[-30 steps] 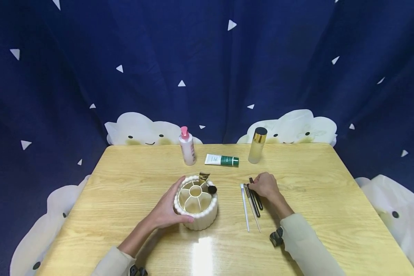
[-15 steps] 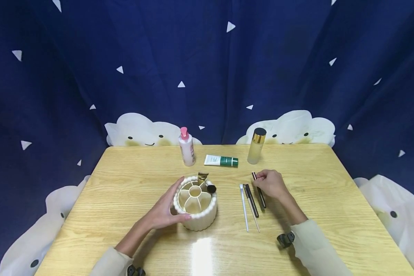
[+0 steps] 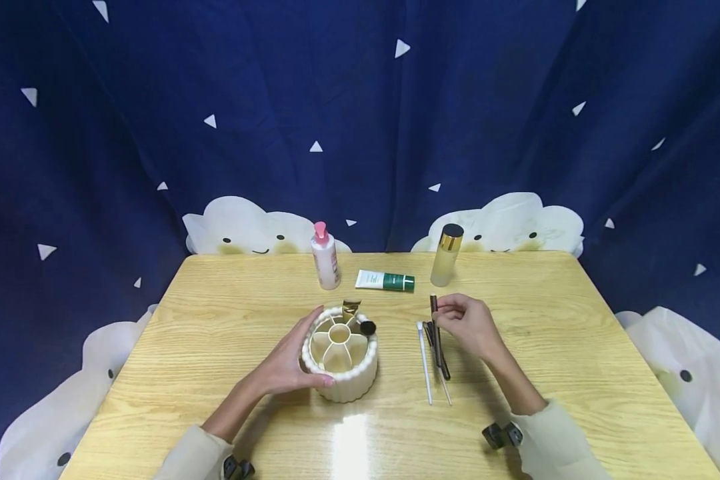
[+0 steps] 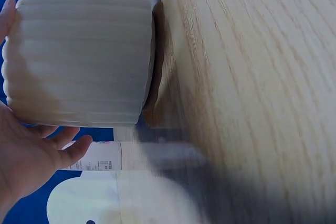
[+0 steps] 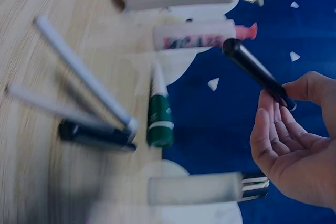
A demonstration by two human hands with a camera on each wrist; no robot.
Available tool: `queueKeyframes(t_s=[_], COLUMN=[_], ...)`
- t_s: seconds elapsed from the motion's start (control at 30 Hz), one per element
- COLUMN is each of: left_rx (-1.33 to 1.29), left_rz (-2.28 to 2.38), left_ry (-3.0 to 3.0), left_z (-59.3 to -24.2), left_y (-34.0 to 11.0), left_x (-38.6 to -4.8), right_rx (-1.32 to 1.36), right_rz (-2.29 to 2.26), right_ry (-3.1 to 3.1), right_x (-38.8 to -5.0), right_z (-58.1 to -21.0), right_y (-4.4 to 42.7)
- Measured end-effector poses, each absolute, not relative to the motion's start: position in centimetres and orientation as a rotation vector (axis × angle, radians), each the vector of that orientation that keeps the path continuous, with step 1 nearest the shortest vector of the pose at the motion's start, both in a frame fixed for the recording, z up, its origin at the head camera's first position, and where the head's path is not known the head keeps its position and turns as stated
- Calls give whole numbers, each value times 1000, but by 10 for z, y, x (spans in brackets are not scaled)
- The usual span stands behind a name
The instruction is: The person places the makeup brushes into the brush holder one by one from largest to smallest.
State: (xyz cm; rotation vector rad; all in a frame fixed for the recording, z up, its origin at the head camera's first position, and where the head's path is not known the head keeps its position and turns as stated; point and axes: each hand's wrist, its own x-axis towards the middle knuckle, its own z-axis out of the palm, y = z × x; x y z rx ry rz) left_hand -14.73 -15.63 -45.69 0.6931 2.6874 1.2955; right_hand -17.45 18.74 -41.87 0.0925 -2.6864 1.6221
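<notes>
A cream ribbed organizer [image 3: 348,385] with a beaded rim and several compartments stands on the table; my left hand [image 3: 285,367] grips it from the left, thumb at the front, fingers behind. A gold-coloured item [image 3: 351,309] and a black round-ended item [image 3: 368,328] stick out of its far side. To the right, my right hand [image 3: 469,327] pinches a slim black cosmetic pen [image 5: 257,71] between thumb and fingertips, raised off the table. Below it lie a white stick [image 3: 425,367], a thin brush-like stick [image 3: 447,390] and another black pen [image 5: 94,134].
Along the back of the wooden table [image 3: 216,287] stand a white bottle [image 3: 327,265] with a pink pump and a frosted bottle [image 3: 444,267] with a gold and black cap. Between them lies a green-and-white tube [image 3: 385,280]. A dark blue curtain [image 3: 264,100] hangs behind.
My right hand has taken the rightmost black pen from beside the others, lifted it and brought it slightly left over them. The left hand stays on the organizer.
</notes>
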Motion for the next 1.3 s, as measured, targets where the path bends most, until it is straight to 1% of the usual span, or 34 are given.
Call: queueKeyframes(t_s=[0.27,0.43,0.9,1.3], left_rx=[657,640,574,561], left_rz=[1312,1328,1318,1325], left_ry=[2673,2673,2685,2678], left_z=[-460,-460,-458,-457], left_y=[-155,-155,-152,-151], left_x=[-146,-145,-141,-140], right_rx=[180,252,290,358], right_rz=[1909,2021,2069,1955], right_ry=[-2372,-2202,-2192,-2313], right_x=[-155,-148,-139,-136], right_z=[-397,-391,-410,-425], right_y=[164,149,114,102])
